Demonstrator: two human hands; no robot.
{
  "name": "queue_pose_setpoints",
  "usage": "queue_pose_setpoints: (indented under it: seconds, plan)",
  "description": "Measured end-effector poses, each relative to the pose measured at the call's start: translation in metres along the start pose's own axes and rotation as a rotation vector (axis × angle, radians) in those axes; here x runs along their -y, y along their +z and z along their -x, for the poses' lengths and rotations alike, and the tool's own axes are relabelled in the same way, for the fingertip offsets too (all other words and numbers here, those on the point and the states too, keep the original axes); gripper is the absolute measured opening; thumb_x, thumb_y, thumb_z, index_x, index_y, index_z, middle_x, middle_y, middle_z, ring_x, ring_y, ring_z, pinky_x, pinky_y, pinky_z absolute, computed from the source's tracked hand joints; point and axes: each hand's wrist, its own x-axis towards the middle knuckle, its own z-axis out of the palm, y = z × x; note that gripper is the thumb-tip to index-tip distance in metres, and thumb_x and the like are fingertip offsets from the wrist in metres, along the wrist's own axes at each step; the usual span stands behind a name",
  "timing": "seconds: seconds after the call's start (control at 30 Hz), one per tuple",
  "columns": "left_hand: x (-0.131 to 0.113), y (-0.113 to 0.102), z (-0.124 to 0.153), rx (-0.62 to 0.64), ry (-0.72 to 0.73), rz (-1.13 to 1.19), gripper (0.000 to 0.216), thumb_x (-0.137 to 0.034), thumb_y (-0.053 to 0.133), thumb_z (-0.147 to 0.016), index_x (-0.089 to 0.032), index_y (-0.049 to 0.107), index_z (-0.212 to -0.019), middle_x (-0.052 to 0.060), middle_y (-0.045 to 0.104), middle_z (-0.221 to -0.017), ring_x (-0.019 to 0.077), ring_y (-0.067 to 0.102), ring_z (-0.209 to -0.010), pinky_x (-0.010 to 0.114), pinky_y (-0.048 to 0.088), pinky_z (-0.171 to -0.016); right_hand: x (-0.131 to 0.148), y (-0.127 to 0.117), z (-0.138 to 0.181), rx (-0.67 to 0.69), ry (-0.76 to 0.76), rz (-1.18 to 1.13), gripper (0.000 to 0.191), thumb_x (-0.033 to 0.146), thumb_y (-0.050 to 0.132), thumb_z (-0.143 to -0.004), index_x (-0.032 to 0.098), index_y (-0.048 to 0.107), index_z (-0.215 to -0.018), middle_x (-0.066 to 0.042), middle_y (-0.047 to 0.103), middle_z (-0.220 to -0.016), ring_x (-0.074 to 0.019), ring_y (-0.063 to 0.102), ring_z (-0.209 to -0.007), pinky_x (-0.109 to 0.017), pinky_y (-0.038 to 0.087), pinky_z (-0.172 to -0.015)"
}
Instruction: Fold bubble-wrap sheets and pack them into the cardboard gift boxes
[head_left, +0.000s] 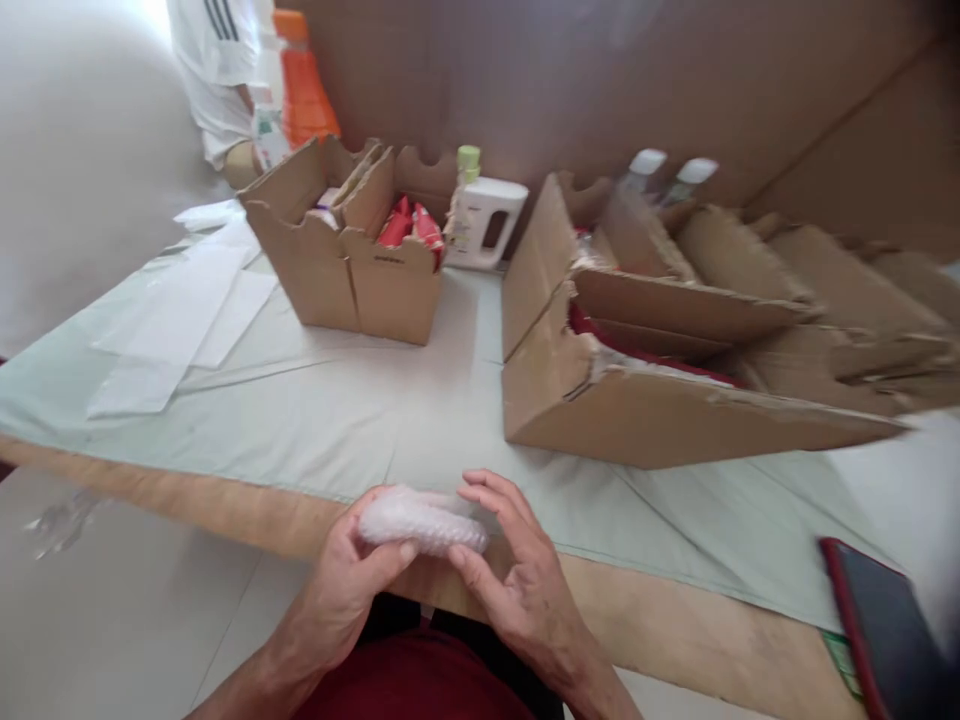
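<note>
A small bundle of bubble wrap (424, 522) lies between my two hands, just over the table's near edge; what is inside it cannot be made out. My left hand (341, 575) is closed round its left end, the thumb pressed along the near side. At the other end, my right hand (525, 570) grips it with the thumb tip on the near side and the fingers curved over the far side. Both hands are in front of my body, below the cardboard boxes.
A divided cardboard box (322, 290) holding red packets (409, 222) stands at the back left. A larger compartmented box (675, 420) fills the right. Between them stands a white jug (486, 225). White sheets (176, 320) lie left; a dark phone (889, 630) lies right. An orange bottle (304, 90) stands behind.
</note>
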Motion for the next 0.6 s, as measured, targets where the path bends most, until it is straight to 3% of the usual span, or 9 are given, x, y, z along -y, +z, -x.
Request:
queue_pose_setpoints:
  seconds: [0.07,0.13,0.23,0.3,0.37,0.43,0.5,0.6]
  plan:
    - [0.000,0.002,0.002,0.027,0.022,-0.034,0.035,-0.049,0.073,-0.087,-0.025,0.065,-0.111,0.009,0.076,-0.116,0.0282,0.074,-0.103,0.043,0.062,-0.088,-0.003,-0.003,0.005,0.051,0.123,-0.164,0.055,0.033,0.068,-0.090,0.024,0.052,-0.142,-0.014,0.059,-0.144,-0.0278,0.059,-0.129,-0.044,0.051,-0.106]
    - [-0.001,0.005,0.002,0.042,0.003,-0.038,0.034,-0.051,0.073,-0.087,-0.024,0.064,-0.105,0.009,0.074,-0.116,0.0269,0.073,-0.104,0.038,0.061,-0.087,-0.005,-0.007,0.009,0.102,0.226,-0.364,0.059,0.038,0.070,-0.088,0.023,0.052,-0.141,-0.012,0.067,-0.129,-0.0250,0.066,-0.114,-0.038,0.055,-0.096]
    - [-0.006,0.007,-0.003,0.145,-0.047,-0.095,0.040,-0.057,0.076,-0.083,-0.023,0.063,-0.099,0.009,0.072,-0.112,0.0258,0.072,-0.099,0.033,0.061,-0.081,-0.009,-0.016,0.014,0.075,0.296,-0.509,0.033,0.043,0.072,-0.084,0.021,0.065,-0.108,-0.003,0.069,-0.091,-0.0185,0.065,-0.083,-0.029,0.053,-0.077]
    - [-0.014,0.005,-0.010,0.283,-0.024,-0.161,0.049,-0.064,0.073,-0.083,-0.025,0.063,-0.112,0.010,0.072,-0.116,0.0283,0.072,-0.101,0.036,0.061,-0.080,-0.013,-0.028,0.018,0.038,0.311,-0.510,0.029,0.046,0.074,-0.082,0.021,0.063,-0.090,0.000,0.064,-0.080,-0.0158,0.059,-0.075,-0.026,0.049,-0.071]
    - [-0.030,0.003,-0.022,0.339,0.103,-0.264,0.065,-0.070,0.066,-0.085,-0.029,0.055,-0.135,0.013,0.069,-0.128,0.0329,0.069,-0.114,0.041,0.062,-0.089,-0.018,-0.045,0.025,0.020,0.310,-0.507,0.031,0.049,0.074,-0.081,0.021,0.063,-0.087,0.001,0.061,-0.076,-0.0147,0.056,-0.072,-0.025,0.048,-0.068]
    - [-0.055,0.006,-0.037,0.290,0.314,-0.455,0.067,-0.065,0.061,-0.091,-0.031,0.047,-0.147,0.014,0.065,-0.138,0.0334,0.064,-0.126,0.044,0.059,-0.099,-0.024,-0.065,0.034,0.036,0.291,-0.477,0.033,0.052,0.074,-0.080,0.021,0.065,-0.087,0.000,0.062,-0.076,-0.0152,0.057,-0.070,-0.025,0.048,-0.064]
    - [-0.087,0.021,-0.054,0.233,0.540,-0.679,0.053,-0.049,0.062,-0.096,-0.031,0.052,-0.145,0.011,0.064,-0.140,0.0310,0.062,-0.129,0.043,0.057,-0.103,-0.030,-0.085,0.044,0.048,0.268,-0.422,0.034,0.054,0.075,-0.080,0.022,0.067,-0.086,-0.001,0.064,-0.075,-0.0168,0.060,-0.069,-0.025,0.049,-0.061]
    - [-0.128,0.064,-0.083,0.238,0.851,-0.869,0.035,-0.029,0.060,-0.097,-0.030,0.062,-0.132,0.008,0.064,-0.139,0.0283,0.060,-0.130,0.044,0.056,-0.105,-0.038,-0.112,0.056,0.051,0.263,-0.331,0.029,0.052,0.074,-0.082,0.024,0.069,-0.085,-0.003,0.067,-0.076,-0.0188,0.063,-0.068,-0.026,0.050,-0.057]
